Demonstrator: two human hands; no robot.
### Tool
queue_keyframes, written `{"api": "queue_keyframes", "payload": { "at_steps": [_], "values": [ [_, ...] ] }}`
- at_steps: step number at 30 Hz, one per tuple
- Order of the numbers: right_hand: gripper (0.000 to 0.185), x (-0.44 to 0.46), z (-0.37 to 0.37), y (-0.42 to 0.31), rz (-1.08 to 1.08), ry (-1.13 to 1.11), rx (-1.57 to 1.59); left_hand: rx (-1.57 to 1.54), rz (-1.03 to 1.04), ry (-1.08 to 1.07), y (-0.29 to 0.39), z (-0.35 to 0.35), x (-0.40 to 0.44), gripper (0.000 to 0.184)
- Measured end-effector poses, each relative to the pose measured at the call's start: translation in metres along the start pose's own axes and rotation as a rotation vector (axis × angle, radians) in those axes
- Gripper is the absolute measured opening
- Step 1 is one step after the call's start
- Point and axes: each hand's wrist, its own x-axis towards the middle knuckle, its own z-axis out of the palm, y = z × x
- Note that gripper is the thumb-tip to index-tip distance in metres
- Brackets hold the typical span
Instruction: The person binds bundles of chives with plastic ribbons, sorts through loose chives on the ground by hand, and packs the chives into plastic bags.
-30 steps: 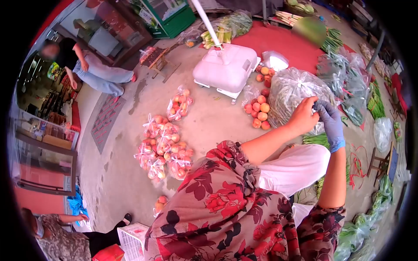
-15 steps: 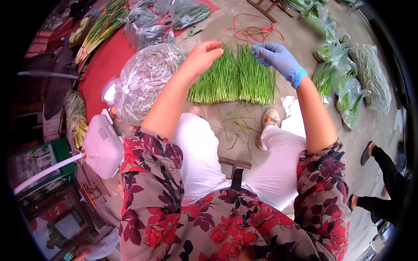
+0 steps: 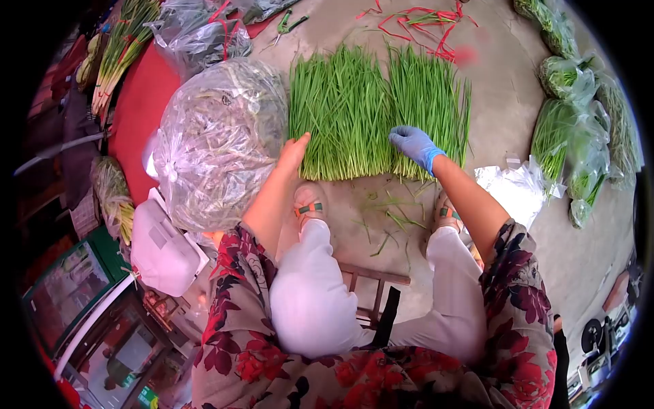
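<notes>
Long green stalks (image 3: 340,112) lie side by side on the ground in front of me, with a narrow gap dividing them into a wider left part and a narrower right part. My bare left hand (image 3: 294,151) is at the lower left edge of the stalks, fingers apart and holding nothing visible. Over the gap, my right hand (image 3: 413,144), in a blue glove, has its fingers pressed together; what they hold, if anything, is hidden. Loose stalk pieces (image 3: 398,217) are scattered between my shoes.
A large clear bag (image 3: 221,143) stands left of the stalks. Green-handled cutters (image 3: 287,26) and red ties (image 3: 436,27) lie beyond. Bagged greens (image 3: 569,140) are at the right, near a crumpled white sheet (image 3: 514,191). A pink-white box (image 3: 162,249) stands at lower left.
The view has swung from the fruit bags on the left to the green stalks. Both hands, raised earlier, have come down to the stalks, farther apart than a second ago.
</notes>
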Motion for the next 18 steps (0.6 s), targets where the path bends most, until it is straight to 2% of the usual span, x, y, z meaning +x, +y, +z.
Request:
{"api": "queue_keyframes", "payload": {
  "at_steps": [1,4,5,8,11,14,18],
  "values": [
    [0.048,0.005,0.009,-0.004,-0.035,0.025,-0.087,-0.009,-0.063,0.028,-0.009,-0.003,0.006,0.063],
    [0.056,0.022,0.041,0.002,0.045,0.115,-0.129,0.053,0.045,0.076,-0.097,-0.008,0.087,0.068],
    [0.061,0.027,0.05,0.009,0.06,0.134,-0.112,0.096,0.147,0.082,-0.12,-0.006,0.109,0.075],
    [0.064,0.027,0.056,0.009,0.123,0.153,-0.173,0.326,0.153,0.209,-0.109,0.001,0.11,0.102],
    [0.066,0.027,0.059,0.008,0.164,0.165,-0.22,0.33,0.046,0.204,-0.1,0.004,0.118,0.113],
    [0.075,0.032,0.068,0.013,0.21,0.216,-0.235,0.569,0.065,0.432,-0.093,0.019,0.111,0.118],
    [0.085,0.043,0.082,0.022,0.19,0.282,-0.168,0.409,0.089,0.126,-0.078,0.025,0.111,0.109]
  ]
}}
